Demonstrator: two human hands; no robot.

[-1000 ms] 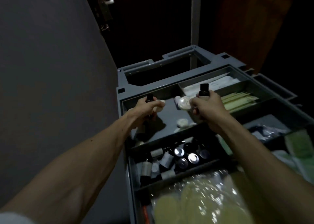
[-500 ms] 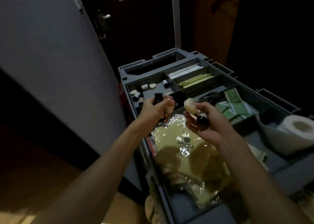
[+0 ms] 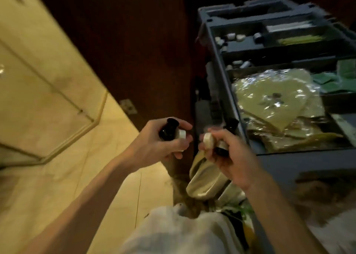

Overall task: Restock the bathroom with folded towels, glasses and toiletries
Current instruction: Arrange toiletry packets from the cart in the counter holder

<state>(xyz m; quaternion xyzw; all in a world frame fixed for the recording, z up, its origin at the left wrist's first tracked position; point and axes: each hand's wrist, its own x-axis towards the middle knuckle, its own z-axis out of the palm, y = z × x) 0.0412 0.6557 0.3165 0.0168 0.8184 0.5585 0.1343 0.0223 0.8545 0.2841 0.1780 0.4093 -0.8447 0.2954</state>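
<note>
Person stands beside grey housekeeping cart (image 3: 289,163), which sits on the right of the view. Left hand (image 3: 161,147): grip clamped on a small dark bottle (image 3: 168,131), with a white-capped mini item (image 3: 182,134) pinched against it by the fingertips. Right hand (image 3: 234,157): grip clamped on a round pale soap disc (image 3: 208,141) and a second dark bottle (image 3: 221,149). Both loads are held in front of the body, off the cart's edge, over the gap between the cart and the cream tiled floor (image 3: 57,103); a dark wooden door (image 3: 134,51) is behind. Cart compartments hold more small toiletries (image 3: 231,36), green packets (image 3: 331,80) and plastic-wrapped pale items (image 3: 273,107). Progress, as judged: one set of toiletries is picked and in hand, none yet set down in a bathroom. No towels or glasses in sight, so those parts look undone. No desk or vanity visible to receive the items.
</note>
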